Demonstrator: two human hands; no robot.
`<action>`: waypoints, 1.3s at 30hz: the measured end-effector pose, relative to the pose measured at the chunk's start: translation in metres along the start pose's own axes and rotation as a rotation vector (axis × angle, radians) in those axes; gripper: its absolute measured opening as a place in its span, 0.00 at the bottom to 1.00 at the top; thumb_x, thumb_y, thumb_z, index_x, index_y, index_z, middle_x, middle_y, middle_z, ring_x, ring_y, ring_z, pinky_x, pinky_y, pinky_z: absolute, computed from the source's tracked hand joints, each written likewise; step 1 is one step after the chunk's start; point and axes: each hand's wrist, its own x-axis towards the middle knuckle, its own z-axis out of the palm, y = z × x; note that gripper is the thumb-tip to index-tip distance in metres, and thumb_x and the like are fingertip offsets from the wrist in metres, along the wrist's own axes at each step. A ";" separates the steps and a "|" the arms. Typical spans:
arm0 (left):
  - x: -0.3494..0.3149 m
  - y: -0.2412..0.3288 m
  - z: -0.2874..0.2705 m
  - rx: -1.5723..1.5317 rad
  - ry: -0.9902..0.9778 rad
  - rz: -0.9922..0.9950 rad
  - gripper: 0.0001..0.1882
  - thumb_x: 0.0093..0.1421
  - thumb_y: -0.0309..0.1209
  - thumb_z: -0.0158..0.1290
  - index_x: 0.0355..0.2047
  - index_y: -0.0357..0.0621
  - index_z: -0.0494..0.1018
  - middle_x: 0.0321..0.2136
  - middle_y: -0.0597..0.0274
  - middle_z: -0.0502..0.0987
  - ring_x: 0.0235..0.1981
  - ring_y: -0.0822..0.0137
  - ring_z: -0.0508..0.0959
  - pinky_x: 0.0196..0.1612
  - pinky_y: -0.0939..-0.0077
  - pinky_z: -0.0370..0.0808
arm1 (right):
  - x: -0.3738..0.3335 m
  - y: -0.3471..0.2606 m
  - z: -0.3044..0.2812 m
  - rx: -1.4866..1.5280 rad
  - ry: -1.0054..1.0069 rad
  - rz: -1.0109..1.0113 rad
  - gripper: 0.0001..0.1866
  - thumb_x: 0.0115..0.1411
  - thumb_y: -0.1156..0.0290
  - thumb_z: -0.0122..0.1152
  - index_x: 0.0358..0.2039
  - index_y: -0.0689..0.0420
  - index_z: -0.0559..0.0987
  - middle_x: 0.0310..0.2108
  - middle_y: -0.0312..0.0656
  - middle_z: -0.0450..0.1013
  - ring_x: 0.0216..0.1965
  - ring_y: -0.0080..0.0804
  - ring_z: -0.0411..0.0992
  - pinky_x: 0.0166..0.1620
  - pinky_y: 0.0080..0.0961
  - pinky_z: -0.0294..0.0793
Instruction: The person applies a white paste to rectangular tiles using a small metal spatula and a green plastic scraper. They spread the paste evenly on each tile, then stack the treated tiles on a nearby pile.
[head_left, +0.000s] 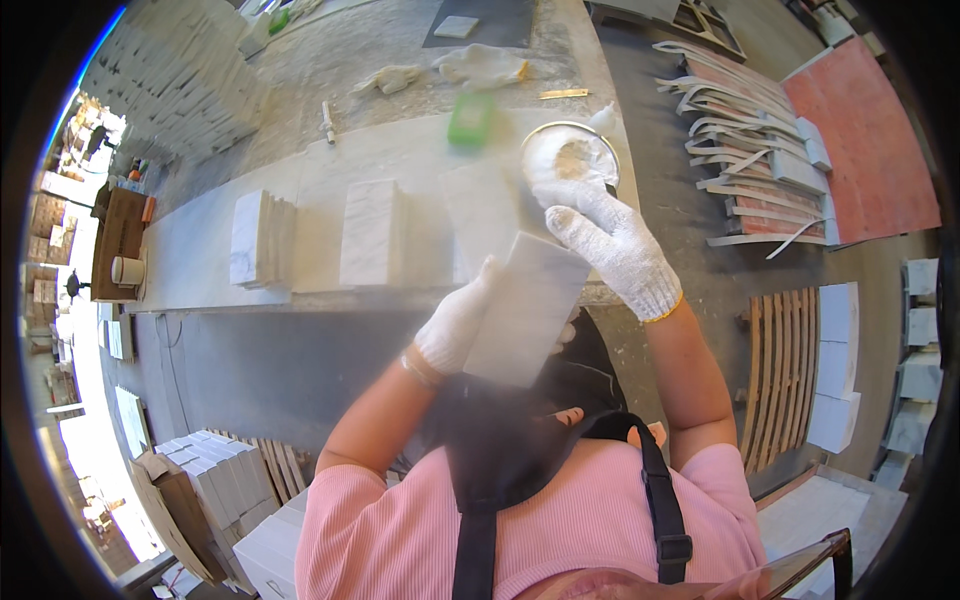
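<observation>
A pale, rectangular stone tile [530,310] is tilted in front of my body, gripped along its left edge by my gloved left hand [455,325]. My gloved right hand [620,250] is at the near rim of a round bowl [527,160] that contains white powder or paste. Its fingers are curled, and a small dark piece shows beside them; what they hold is mostly hidden. Upright stacks of white veined tiles [258,240] stand on the bench [315,215] to the left. Behind the held tile, another pale tile stack [475,215] is blurred.
Beyond the tile stacks is a blurred green block [470,120]. Loose white gloves [480,66], a thin yellow strip [563,94] and a white stick-like tool [328,122] lie farther back. To the right are a strap-covered rack [745,150] and a wooden pallet [780,370].
</observation>
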 end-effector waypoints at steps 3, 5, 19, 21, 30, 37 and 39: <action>-0.003 -0.001 -0.002 0.151 0.039 0.022 0.42 0.71 0.59 0.42 0.69 0.33 0.57 0.62 0.39 0.69 0.58 0.41 0.75 0.60 0.49 0.74 | -0.004 -0.010 0.012 0.107 -0.116 0.113 0.16 0.71 0.68 0.57 0.55 0.61 0.80 0.50 0.37 0.78 0.51 0.23 0.72 0.58 0.24 0.70; -0.006 -0.001 -0.005 0.221 0.078 0.013 0.41 0.72 0.58 0.41 0.69 0.33 0.58 0.62 0.41 0.70 0.58 0.43 0.76 0.59 0.52 0.75 | -0.007 -0.011 0.012 0.184 -0.133 0.156 0.16 0.71 0.69 0.56 0.55 0.61 0.80 0.49 0.37 0.79 0.50 0.22 0.73 0.57 0.23 0.71; -0.011 0.006 -0.015 0.096 0.093 0.070 0.53 0.65 0.70 0.41 0.71 0.33 0.52 0.63 0.29 0.65 0.55 0.33 0.76 0.58 0.36 0.73 | -0.046 0.092 -0.044 -0.663 0.515 0.154 0.18 0.64 0.58 0.64 0.49 0.55 0.82 0.50 0.47 0.78 0.53 0.41 0.74 0.56 0.34 0.73; -0.009 0.001 -0.014 0.031 0.073 0.065 0.52 0.66 0.69 0.40 0.71 0.33 0.53 0.63 0.29 0.65 0.56 0.33 0.75 0.59 0.35 0.72 | -0.037 0.112 -0.041 -0.865 0.489 0.147 0.20 0.59 0.53 0.67 0.46 0.52 0.83 0.54 0.50 0.74 0.57 0.50 0.70 0.57 0.43 0.72; -0.008 -0.009 -0.014 -0.329 -0.092 0.121 0.48 0.68 0.66 0.39 0.71 0.36 0.54 0.63 0.29 0.66 0.56 0.32 0.75 0.59 0.32 0.71 | -0.016 0.128 -0.043 -0.849 0.457 0.211 0.11 0.59 0.62 0.71 0.40 0.53 0.84 0.46 0.43 0.81 0.47 0.40 0.78 0.51 0.34 0.76; -0.010 -0.004 -0.015 -0.270 -0.070 0.153 0.48 0.69 0.66 0.38 0.71 0.36 0.54 0.62 0.29 0.66 0.56 0.32 0.75 0.59 0.31 0.70 | 0.021 0.085 -0.061 -0.832 0.309 0.008 0.13 0.62 0.63 0.67 0.47 0.48 0.85 0.43 0.44 0.82 0.39 0.38 0.81 0.43 0.30 0.78; -0.012 -0.003 -0.014 -0.190 -0.017 0.168 0.48 0.69 0.66 0.37 0.71 0.36 0.54 0.63 0.29 0.66 0.57 0.32 0.74 0.60 0.31 0.70 | 0.036 0.078 -0.058 -0.926 0.213 0.050 0.14 0.62 0.61 0.65 0.47 0.47 0.85 0.43 0.44 0.82 0.40 0.41 0.81 0.44 0.33 0.78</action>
